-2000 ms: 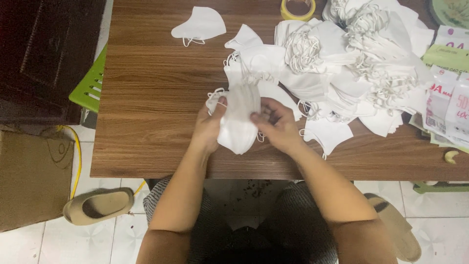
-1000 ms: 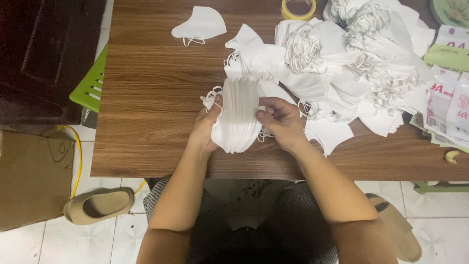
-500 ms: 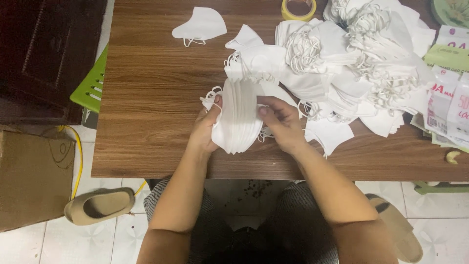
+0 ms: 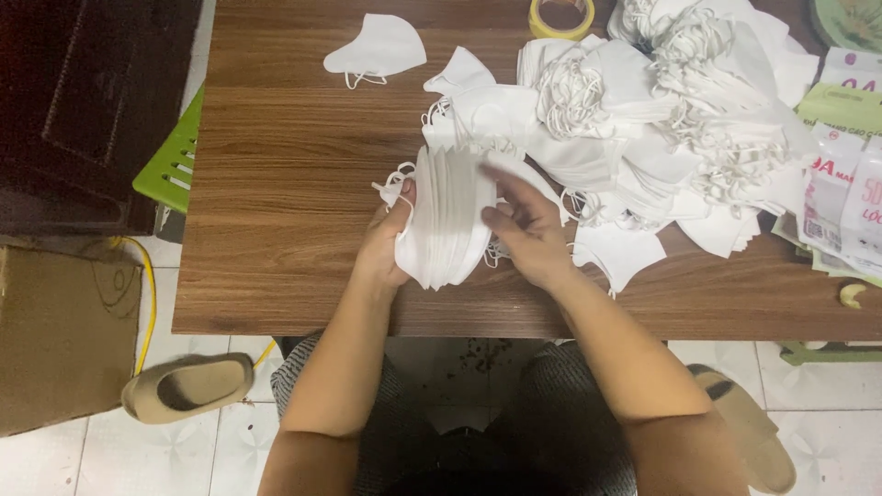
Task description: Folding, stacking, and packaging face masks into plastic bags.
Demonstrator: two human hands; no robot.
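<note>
A stack of white folded face masks (image 4: 447, 219) stands on edge on the wooden table (image 4: 285, 184), near its front edge. My left hand (image 4: 386, 243) grips the stack from its left side, thumb over the ear loops. My right hand (image 4: 524, 230) rests against the stack's right side with fingers spread along the masks. A large heap of loose white masks (image 4: 661, 110) with tangled ear loops lies just behind and to the right of my right hand.
A single white mask (image 4: 378, 48) lies at the back left of the table. A yellow tape roll (image 4: 561, 16) sits at the back edge. Printed packages (image 4: 841, 184) lie at the right. On the floor are slippers (image 4: 188, 386) and a cardboard box (image 4: 60, 335); a green stool (image 4: 170, 161) stands left.
The stack has been turned more upright and squared between both hands. My right hand's fingers have spread open against its right side; the hands stay in place.
</note>
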